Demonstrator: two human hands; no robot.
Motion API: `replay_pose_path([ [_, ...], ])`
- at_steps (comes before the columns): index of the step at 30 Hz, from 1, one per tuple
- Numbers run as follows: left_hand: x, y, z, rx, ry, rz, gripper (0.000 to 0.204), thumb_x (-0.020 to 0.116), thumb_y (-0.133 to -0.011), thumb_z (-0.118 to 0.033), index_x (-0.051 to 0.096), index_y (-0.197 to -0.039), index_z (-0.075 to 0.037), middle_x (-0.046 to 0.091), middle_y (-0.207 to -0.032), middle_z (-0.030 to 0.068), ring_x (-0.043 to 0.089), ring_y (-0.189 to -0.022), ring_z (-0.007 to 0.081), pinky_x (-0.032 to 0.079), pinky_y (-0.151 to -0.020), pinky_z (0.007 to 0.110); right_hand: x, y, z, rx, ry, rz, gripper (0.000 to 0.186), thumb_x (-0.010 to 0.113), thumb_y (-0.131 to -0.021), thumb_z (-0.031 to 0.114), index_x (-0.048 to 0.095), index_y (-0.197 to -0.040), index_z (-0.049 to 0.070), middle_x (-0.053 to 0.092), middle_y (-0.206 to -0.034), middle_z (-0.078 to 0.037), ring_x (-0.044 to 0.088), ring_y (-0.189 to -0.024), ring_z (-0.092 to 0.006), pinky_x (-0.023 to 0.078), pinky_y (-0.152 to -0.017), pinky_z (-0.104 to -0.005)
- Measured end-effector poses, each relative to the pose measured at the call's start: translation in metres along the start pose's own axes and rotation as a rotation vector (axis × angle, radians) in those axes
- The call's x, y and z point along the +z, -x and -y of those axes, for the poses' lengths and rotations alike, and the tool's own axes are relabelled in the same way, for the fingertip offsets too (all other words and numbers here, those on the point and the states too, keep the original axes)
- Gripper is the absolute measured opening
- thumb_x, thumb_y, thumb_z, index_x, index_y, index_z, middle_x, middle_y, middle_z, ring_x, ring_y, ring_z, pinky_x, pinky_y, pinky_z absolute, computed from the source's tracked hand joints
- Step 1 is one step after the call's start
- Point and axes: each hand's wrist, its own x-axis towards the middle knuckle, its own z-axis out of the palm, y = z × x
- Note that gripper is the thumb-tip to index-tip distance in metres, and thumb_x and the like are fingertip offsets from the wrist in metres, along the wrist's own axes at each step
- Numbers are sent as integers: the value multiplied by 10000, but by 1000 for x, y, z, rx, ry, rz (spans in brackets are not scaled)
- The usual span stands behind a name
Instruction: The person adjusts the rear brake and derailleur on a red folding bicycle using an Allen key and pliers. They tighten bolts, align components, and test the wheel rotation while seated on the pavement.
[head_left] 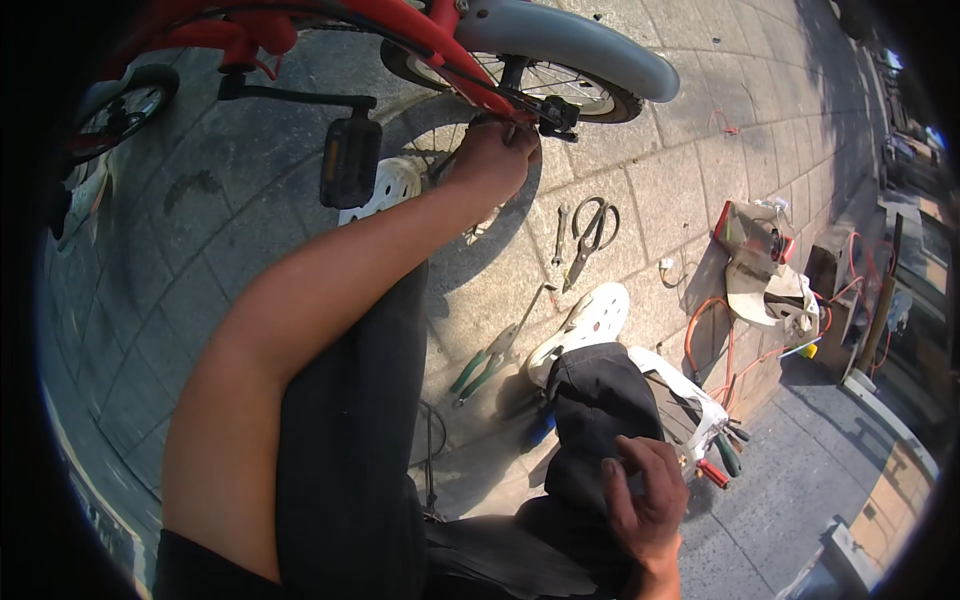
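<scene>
My left hand (490,163) reaches out to a red bicycle (482,92), at the rear end of its frame beside the wheel hub. Its fingers are curled closed there, and whatever they grip is hidden behind the knuckles. A grey mudguard (570,45) curves over the wheel just beyond. To the left of the hand hangs a black pedal (350,163) on its crank. My right hand (648,497) hovers over or rests by my right knee, holding nothing, its fingers loosely bent and apart.
On the paving lie scissors (590,240), a small spanner (561,235) and green-handled pliers (488,365). Right of my white clog (585,328) sits a white bag (690,398) with tools, including a red handle (712,473). Farther right are a cut white container (765,297) and an orange tube (693,335).
</scene>
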Motion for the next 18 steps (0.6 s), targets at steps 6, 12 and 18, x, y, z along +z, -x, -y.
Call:
replay_pose_path([
  [6, 5, 4, -4, 63, 130, -72, 225, 666, -1048, -174, 673, -905, 0, 684, -777, 65, 694, -688, 176, 552, -665, 365, 1, 1, -1, -5, 10, 0, 350, 809, -902, -15, 716, -1239, -1, 712, -1098, -173, 717, -783, -246, 586, -689, -330],
  [12, -1, 5, -10, -56, 110, 12, 239, 756, -1007, -235, 706, -940, -11, 688, -769, 30, 574, -523, 105, 453, -484, 306, 0, 1, 6, -11, 42, 0, 349, 800, -894, -30, 721, -1233, -1, 704, -1083, -170, 721, -791, -248, 586, -701, -329],
  [18, 3, 2, 0, 12, 75, -30, 233, 751, -1012, -251, 711, -981, -24, 692, -768, 31, 580, -521, 105, 454, -464, 302, -4, 1, 19, -50, 72, -18, 345, 785, -885, -51, 717, -1220, -4, 705, -1065, -163, 723, -800, -240, 591, -711, -318],
])
